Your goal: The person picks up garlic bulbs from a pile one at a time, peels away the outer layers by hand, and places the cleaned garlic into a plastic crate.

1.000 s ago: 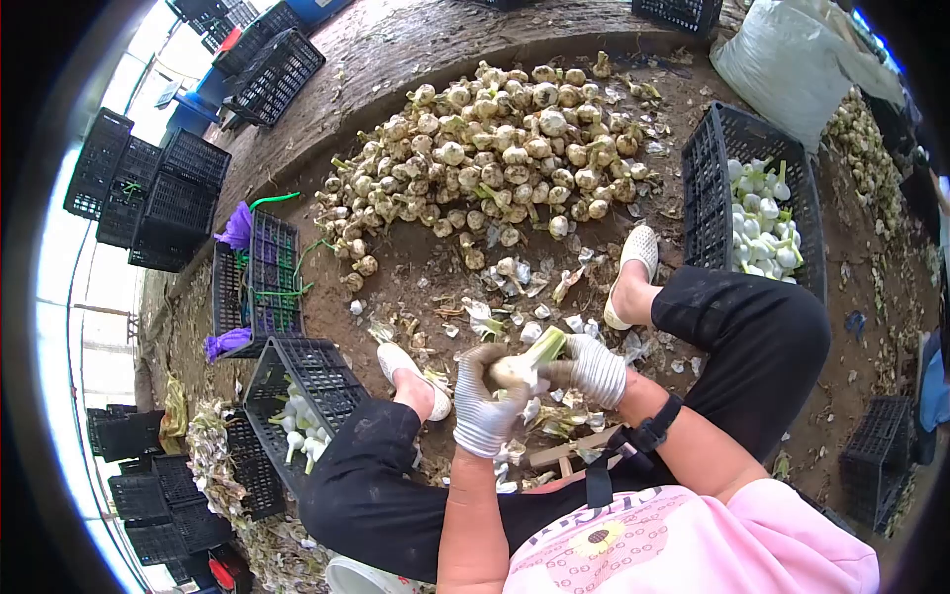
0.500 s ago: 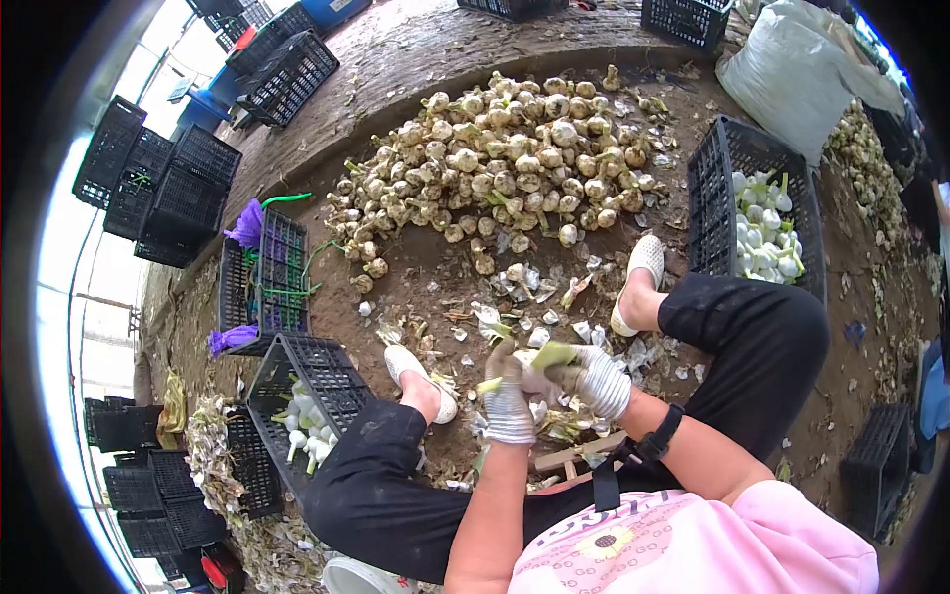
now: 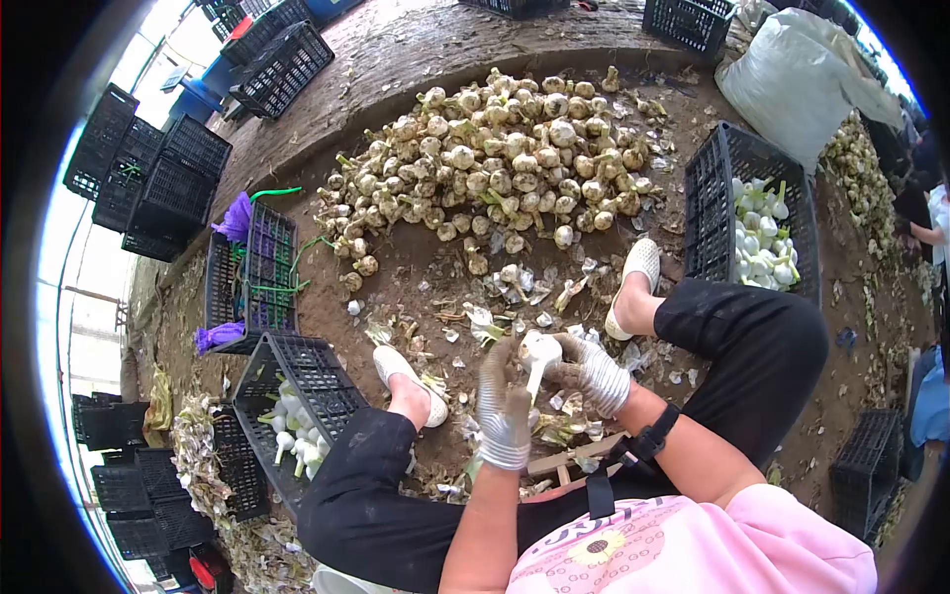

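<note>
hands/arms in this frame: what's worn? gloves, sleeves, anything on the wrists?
Both hands wear knitted work gloves, pale grey-white and soiled brown at the fingers, with ribbed cuffs: left hand, right hand. Forearms are bare below short pink sleeves. A black band, like a watch, sits on the right wrist. No wrist item is visible on the left.

Left hand [image 3: 503, 406] gloved, fingers up toward 12 o'clock, part open. Right hand [image 3: 592, 371] gloved, fingers curled, at 2 o'clock from left.

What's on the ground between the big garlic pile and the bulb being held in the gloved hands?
In the head view, bare dirt strewn with peeled skins and scraps and a few stray bulbs separates the garlic pile from the held bulb.
</note>
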The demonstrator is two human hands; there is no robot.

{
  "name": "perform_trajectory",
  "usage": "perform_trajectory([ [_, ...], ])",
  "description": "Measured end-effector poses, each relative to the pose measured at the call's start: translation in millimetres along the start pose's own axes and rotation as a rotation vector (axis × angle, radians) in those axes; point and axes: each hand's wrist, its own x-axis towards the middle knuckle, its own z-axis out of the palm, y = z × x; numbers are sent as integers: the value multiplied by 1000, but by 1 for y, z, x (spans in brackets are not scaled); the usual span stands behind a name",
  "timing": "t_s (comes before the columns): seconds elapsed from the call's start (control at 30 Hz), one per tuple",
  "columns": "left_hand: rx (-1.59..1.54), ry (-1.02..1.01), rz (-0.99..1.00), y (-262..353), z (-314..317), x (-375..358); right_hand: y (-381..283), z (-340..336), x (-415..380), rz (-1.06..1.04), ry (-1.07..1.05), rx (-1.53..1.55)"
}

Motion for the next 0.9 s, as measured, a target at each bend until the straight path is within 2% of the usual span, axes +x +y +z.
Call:
perform_trajectory([
  [0.03, 86, 49, 35, -2, -6, 2, 2, -4, 1, -15, 2, -77],
  [0.1, 671, -26, 280, 0, -22, 11, 4, -8, 4, -37, -8, -225],
  [0.13, 834, -18, 388, 6, -19, 13, 2, -7, 5, 27, -32, -303],
  [0.23, 993, -49, 542, 3, -19, 13, 4, -3, 1, -61, -59, -389],
  [0.27, 1041, -62, 573, 5, -17, 11, 2, -3, -2, 15, -69, -385],
  [0.37, 909, -69, 443, -4, -25, 13, 9, -11, -2, 49, -136, -361],
  [0.43, 61, 52, -189, -16, -35, 13, 3, -8, -6, -13, -234, -280],
  [0.5, -99, 140, -295, -22, -48, 13, 1, -3, -7, -67, -327, -160],
  [0.53, -134, 110, -278, -23, -51, 13, 0, 1, -11, -17, -297, -7],
  [0.67, -263, 79, -365, -23, -43, 7, 14, 0, -9, 82, -234, 31],
  [0.7, -345, 188, -390, -28, -45, 14, 16, -4, -8, 86, -231, 18],
  [0.77, -919, 126, -412, -6, -54, 22, 16, -9, -8, 87, -217, -5],
  [0.8, -1077, 176, -429, -20, -74, 26, 12, -5, -13, 67, -213, 40],
  [0.83, -966, 261, -342, -9, -78, 24, 9, -4, -14, 55, -216, 31],
  [0.9, -174, 199, -361, -13, -85, 24, 4, -3, -13, 23, -230, 9],
])
